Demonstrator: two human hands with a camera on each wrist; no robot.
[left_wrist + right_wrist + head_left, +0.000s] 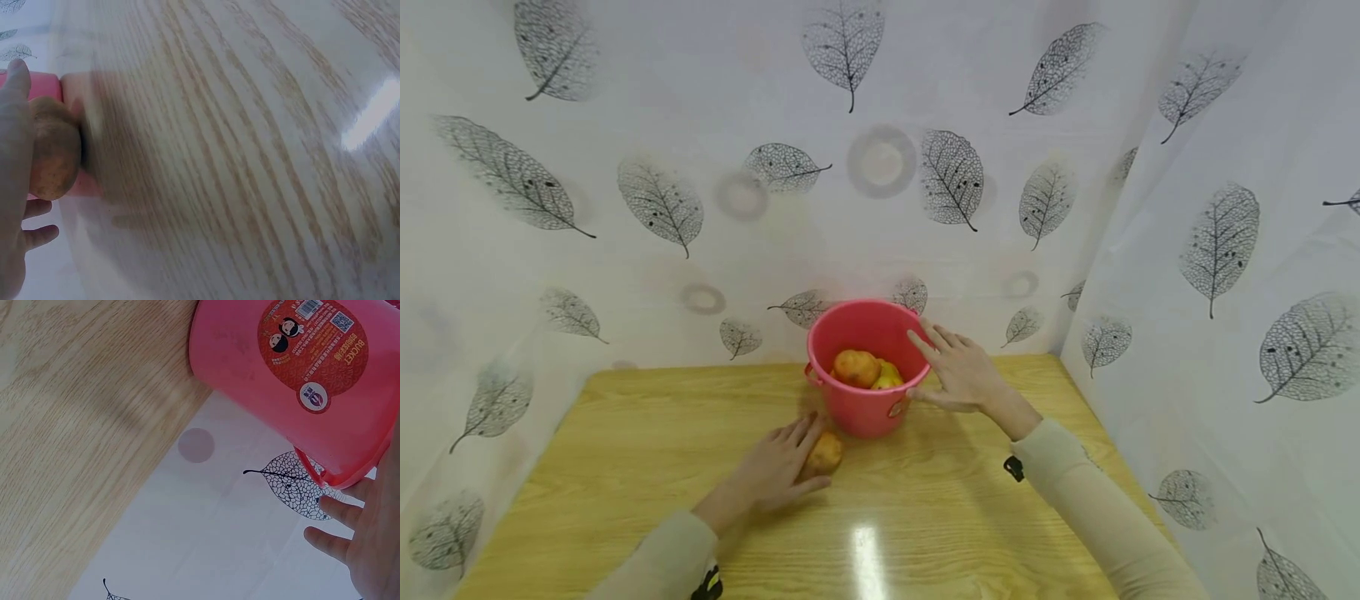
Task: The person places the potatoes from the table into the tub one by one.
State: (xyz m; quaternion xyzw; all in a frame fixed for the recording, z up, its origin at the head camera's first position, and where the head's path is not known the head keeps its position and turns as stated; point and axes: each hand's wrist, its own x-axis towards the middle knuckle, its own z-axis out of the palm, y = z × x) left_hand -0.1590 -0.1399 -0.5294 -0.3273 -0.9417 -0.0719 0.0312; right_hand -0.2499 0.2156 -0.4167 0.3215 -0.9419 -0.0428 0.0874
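Note:
A pink plastic bucket (868, 412) stands upright near the back of the wooden table. Inside it lie a potato (856, 368) and a yellow, rounded piece (889, 377) whose kind is unclear. Another potato (825, 454) rests on the tabletop in front of the bucket, to its left. My left hand (778, 467) is at the left side of this potato, thumb and fingers spread around it; the left wrist view shows the potato (55, 150) beside the palm. On the bucket's right rim, my right hand (958, 371) has its fingers spread and straight.
The light wooden table (685, 433) ends at a white, leaf-printed curtain (737, 83) behind and on the right. A red round label (312, 350) is on the bucket's side, and a handle (309, 465) hangs at its rim.

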